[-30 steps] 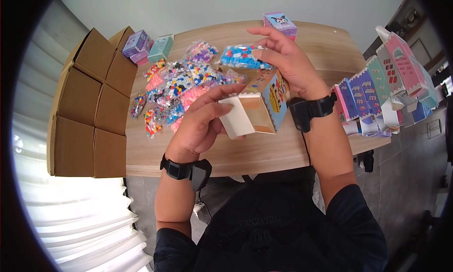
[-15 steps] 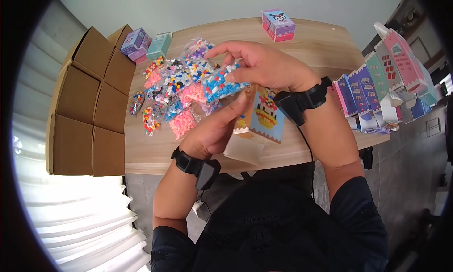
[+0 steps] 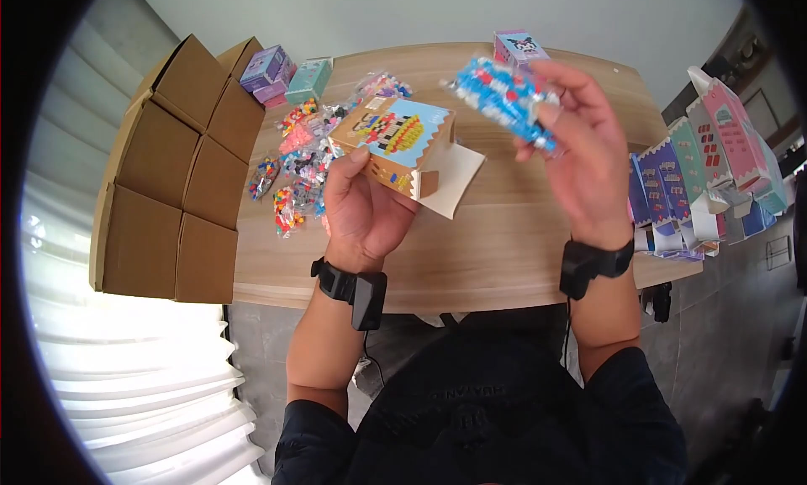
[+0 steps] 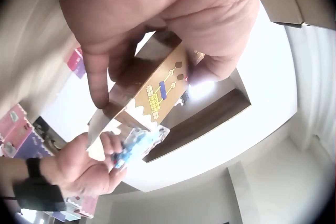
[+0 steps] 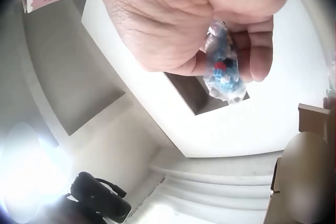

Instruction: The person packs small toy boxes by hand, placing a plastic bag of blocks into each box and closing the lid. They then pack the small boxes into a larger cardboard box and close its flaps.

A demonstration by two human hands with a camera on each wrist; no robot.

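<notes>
Reference: small printed box (image 3: 395, 136), tilted, clasped in my left hand (image 3: 367, 214) above the wooden table (image 3: 504, 262). Left thumb on the picture face, fingers curled underneath. Its white flap (image 3: 458, 180) sticks out toward my right side.

Right hand (image 3: 593, 170) pinches a clear bag of blue, white and red pieces (image 3: 502, 100), thumb against fingers. The bag is up in the air, right of the box and a little farther from me, not touching it.

Surroundings: heap of filled bags (image 3: 307, 161) left of and beyond the box, partly hidden by it. Brown cartons (image 3: 143, 224) well to its left; row of pastel boxes (image 3: 723, 140) well to its right.

Handling, by judgement: the bag should be light, its film slick, the contents lumpy and apt to shift. Best taken across its full middle; a loose corner could slide or tear. The box looks like thin card, light, stiff along the folds, easily dented on the broad faces. Hold it lightly by opposite sides near the edges, keeping fingers off the flap, which would probably crease.
</notes>
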